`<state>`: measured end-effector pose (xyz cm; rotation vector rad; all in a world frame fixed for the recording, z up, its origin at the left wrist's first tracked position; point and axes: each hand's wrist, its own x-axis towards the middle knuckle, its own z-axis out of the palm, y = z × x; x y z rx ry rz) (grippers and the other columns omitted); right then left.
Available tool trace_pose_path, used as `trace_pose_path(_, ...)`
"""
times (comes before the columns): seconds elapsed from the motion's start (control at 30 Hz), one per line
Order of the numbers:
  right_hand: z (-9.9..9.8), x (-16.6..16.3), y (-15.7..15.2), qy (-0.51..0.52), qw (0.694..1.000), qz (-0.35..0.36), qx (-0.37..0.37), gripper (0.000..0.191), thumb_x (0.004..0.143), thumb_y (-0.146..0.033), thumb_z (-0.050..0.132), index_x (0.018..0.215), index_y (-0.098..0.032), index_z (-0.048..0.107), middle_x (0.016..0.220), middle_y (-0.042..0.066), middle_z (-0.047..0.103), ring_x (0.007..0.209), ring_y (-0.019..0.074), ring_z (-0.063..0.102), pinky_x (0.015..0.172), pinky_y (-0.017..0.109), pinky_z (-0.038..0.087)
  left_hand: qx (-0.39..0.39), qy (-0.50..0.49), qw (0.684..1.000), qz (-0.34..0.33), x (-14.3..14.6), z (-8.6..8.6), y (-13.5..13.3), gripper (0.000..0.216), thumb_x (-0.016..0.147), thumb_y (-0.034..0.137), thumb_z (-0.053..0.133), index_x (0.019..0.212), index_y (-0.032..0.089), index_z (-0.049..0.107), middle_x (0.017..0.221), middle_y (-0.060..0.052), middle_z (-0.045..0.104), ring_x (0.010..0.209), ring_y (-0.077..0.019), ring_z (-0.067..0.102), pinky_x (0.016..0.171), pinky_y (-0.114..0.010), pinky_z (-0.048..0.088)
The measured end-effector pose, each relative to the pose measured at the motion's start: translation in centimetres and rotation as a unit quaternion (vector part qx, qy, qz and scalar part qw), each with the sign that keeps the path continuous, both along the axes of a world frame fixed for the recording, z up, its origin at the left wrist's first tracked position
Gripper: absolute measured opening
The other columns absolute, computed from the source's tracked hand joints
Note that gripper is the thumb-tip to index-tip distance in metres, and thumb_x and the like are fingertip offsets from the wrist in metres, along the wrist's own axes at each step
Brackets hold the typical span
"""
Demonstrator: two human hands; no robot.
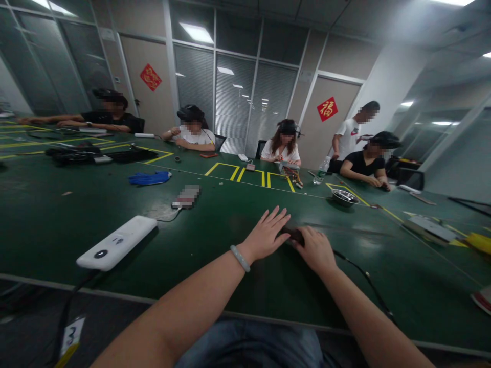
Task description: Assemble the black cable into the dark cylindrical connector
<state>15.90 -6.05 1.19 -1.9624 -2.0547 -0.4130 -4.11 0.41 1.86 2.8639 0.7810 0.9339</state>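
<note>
Green matting covers the long table (pixel 115 204), and near its near edge, right of centre, both of the person's hands meet over a small dark object (pixel 294 234). The left hand (pixel 264 236) lies flat with its fingers spread and open, its fingertips touching the object's left end; a pale bracelet (pixel 240 258) circles that wrist. The right hand (pixel 316 250) is curled over the object's right end, covering most of it, so what the object is cannot be told. A thin black cable (pixel 364 276) runs from under the right hand toward the near right. To the near left lies a white power bank (pixel 117 243); farther left, a blue glove (pixel 149 178). A metal bowl (pixel 344 197) sits far right. 5 people sit or stand along the far side.
</note>
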Motion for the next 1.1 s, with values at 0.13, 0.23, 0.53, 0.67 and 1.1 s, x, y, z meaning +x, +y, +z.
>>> trace_pose_path(0.13, -0.9, -5.3, 1.3, 0.008, 0.993, 0.112, -0.038, 0.035, 0.085, -0.029, 0.052, 0.117, -0.016, 0.058, 0.117, 0.014, 0.059, 0.107, 0.0291, 0.052, 0.096, 0.043, 0.034, 0.004, -0.008, 1.0, 0.001, -0.3, 0.7, -0.5, 0.05, 0.1, 0.04, 0.023, 0.147, 0.024, 0.021, 0.155, -0.001, 0.014, 0.143, -0.0178, 0.001, 0.117, -0.042, 0.009)
trace_pose_path(0.23, -1.8, -7.5, 2.5, 0.008, 0.985, 0.166, -0.046, 0.039, 0.086, -0.026, 0.048, 0.12, -0.011, 0.058, 0.121, 0.017, 0.058, 0.114, 0.0319, 0.049, 0.1, 0.047, 0.032, 0.001, -0.017, 1.0, 0.0, -0.6, 0.9, -0.5, 0.048, 0.1, 0.036, 0.022, 0.146, 0.025, 0.025, 0.154, 0.0, 0.02, 0.143, -0.0166, 0.005, 0.117, -0.042, 0.01)
trace_pose_path(0.53, 0.8, -5.7, 2.9, 0.019, 0.97, 0.228, -0.089, 0.047, 0.082, -0.033, 0.059, 0.125, -0.013, 0.055, 0.125, 0.014, 0.057, 0.118, 0.0277, 0.048, 0.104, 0.042, 0.03, -0.01, -0.043, 0.999, 0.008, -0.5, 0.9, -0.1, 0.046, 0.1, 0.033, 0.021, 0.144, 0.023, 0.031, 0.151, -0.002, 0.028, 0.142, -0.0173, 0.015, 0.116, -0.043, 0.016)
trace_pose_path(0.67, 3.8, 0.2, 0.4, 0.06, 0.989, 0.075, -0.11, 0.043, 0.084, -0.045, 0.057, 0.116, -0.018, 0.059, 0.116, 0.011, 0.061, 0.104, 0.0245, 0.057, 0.09, 0.036, 0.04, -0.01, -0.043, 0.999, -0.015, 0.1, 0.4, -0.4, 0.043, 0.1, 0.033, 0.023, 0.139, 0.025, 0.04, 0.147, -0.002, 0.037, 0.14, -0.0172, 0.023, 0.114, -0.042, 0.019)
trace_pose_path(1.1, 1.7, 2.3, -6.0, 0.163, 0.963, -0.06, -0.208, 0.021, 0.081, -0.033, 0.058, 0.095, -0.017, 0.056, 0.069, 0.002, 0.066, 0.063, 0.0153, 0.061, 0.057, 0.023, 0.037, -0.017, 0.056, 0.998, -0.009, 4.2, -1.8, -1.6, 0.024, 0.085, 0.025, 0.054, 0.108, 0.021, 0.057, 0.107, -0.006, 0.063, 0.103, -0.022, 0.056, 0.094, -0.036, 0.04)
